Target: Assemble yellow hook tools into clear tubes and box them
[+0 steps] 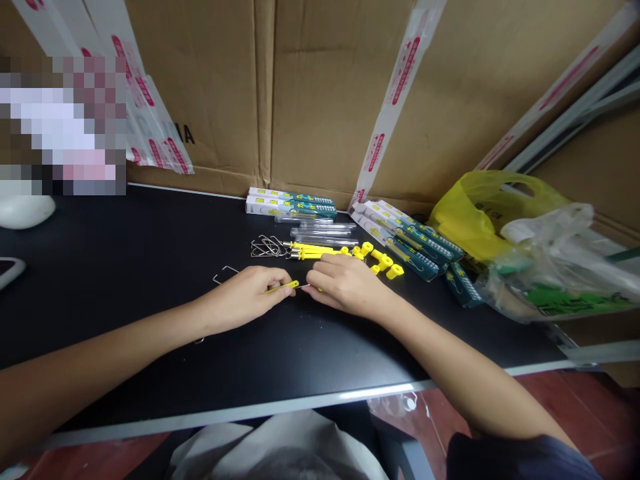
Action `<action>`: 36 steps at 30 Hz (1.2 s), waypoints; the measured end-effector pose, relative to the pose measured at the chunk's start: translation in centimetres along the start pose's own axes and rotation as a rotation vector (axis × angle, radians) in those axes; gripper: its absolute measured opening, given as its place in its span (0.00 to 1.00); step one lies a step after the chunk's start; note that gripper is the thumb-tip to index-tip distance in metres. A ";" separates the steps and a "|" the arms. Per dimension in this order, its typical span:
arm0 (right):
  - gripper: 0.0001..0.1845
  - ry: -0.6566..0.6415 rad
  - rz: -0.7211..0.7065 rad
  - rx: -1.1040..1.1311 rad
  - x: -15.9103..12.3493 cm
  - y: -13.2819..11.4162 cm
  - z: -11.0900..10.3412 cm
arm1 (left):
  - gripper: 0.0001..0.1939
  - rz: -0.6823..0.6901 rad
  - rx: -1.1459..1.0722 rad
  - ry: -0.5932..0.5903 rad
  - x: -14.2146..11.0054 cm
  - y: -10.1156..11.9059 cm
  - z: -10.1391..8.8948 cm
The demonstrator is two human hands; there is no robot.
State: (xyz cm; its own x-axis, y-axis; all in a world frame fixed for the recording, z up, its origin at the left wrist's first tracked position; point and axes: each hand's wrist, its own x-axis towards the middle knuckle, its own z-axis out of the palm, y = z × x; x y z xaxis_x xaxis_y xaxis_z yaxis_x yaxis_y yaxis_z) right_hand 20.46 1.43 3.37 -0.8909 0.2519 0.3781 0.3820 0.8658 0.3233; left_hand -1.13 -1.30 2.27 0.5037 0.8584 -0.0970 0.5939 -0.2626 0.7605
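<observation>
My left hand (255,291) is closed around a flat yellow spring-scale rod (294,285), its end with a small hole pointing right. A bent wire hook (225,271) sticks out left of that hand. My right hand (345,283) pinches a thin metal piece (303,286) close to the rod's end; a bit of yellow shows under its fingers. I cannot tell whether the two pieces are joined. Just beyond lie several yellow rods (313,250) with wire hooks (267,247), and loose yellow caps (385,262) beside my right hand.
Clear plastic tubes (325,231) lie behind the rods. Printed boxes (290,203) stand at the back, with more boxes (400,237) to the right. A yellow bag (470,207) and a clear bag (555,267) fill the right side. Cardboard (320,100) walls the black table (150,267).
</observation>
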 end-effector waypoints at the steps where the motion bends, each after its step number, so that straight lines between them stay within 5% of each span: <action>1: 0.17 0.000 -0.001 0.000 0.0 0.0 0.0 | 0.15 0.001 -0.008 -0.005 0.0 0.0 0.0; 8: 0.17 -0.020 0.016 0.004 -0.1 0.0 -0.2 | 0.20 -0.061 -0.103 -0.097 -0.4 -0.1 0.0; 14: 0.18 -0.019 0.040 0.002 0.0 -0.1 -0.3 | 0.18 0.080 0.092 -0.004 -0.5 0.3 0.0; 27: 0.18 -0.013 0.021 0.001 0.1 0.0 -0.3 | 0.18 0.098 0.030 0.029 -0.3 0.1 0.3; 36: 0.19 -0.021 -0.025 -0.061 0.3 -0.6 -0.4 | 0.22 0.023 0.051 -0.049 -0.6 0.6 0.1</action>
State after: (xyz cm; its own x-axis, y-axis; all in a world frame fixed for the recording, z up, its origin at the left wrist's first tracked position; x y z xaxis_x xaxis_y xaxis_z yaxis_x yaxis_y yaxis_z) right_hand 20.04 0.80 3.68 -0.9049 0.2399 0.3516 0.3733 0.8442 0.3848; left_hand -0.99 -2.06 2.72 0.5469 0.8297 -0.1120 0.6122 -0.3051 0.7295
